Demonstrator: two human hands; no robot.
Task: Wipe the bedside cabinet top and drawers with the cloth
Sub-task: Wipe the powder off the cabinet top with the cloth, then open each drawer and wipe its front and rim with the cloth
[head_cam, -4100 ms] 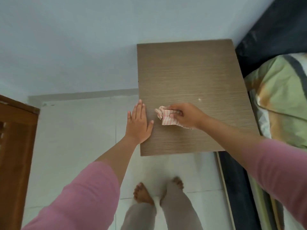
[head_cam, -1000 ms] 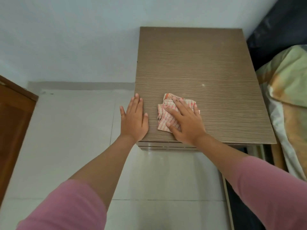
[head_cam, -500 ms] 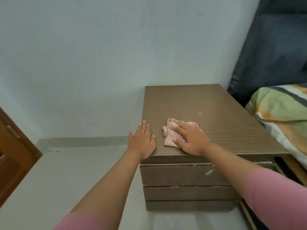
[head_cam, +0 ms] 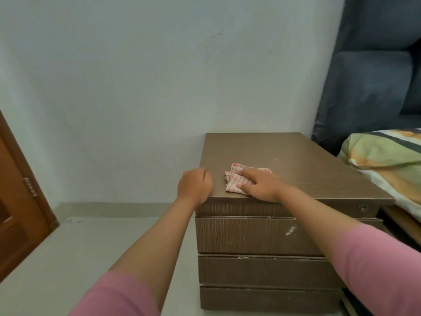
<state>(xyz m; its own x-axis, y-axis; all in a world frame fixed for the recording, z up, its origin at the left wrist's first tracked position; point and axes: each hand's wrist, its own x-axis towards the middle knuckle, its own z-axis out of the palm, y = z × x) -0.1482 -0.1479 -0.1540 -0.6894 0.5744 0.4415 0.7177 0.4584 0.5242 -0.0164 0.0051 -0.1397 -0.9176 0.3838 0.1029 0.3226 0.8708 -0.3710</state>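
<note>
Both hands rest on the cabinet (head_cam: pixel 319 169): right hand (head_cam: pixel 262 184) fingers flat on the cloth (head_cam: pixel 234 179), left hand (head_cam: pixel 194 185) fingers curled over the corner

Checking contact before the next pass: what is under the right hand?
The striped cloth lies flat under the right hand on the cabinet top; the cloth's right part is hidden.

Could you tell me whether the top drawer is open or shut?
Shut: the top drawer front sits flush with the fronts below it.
</note>
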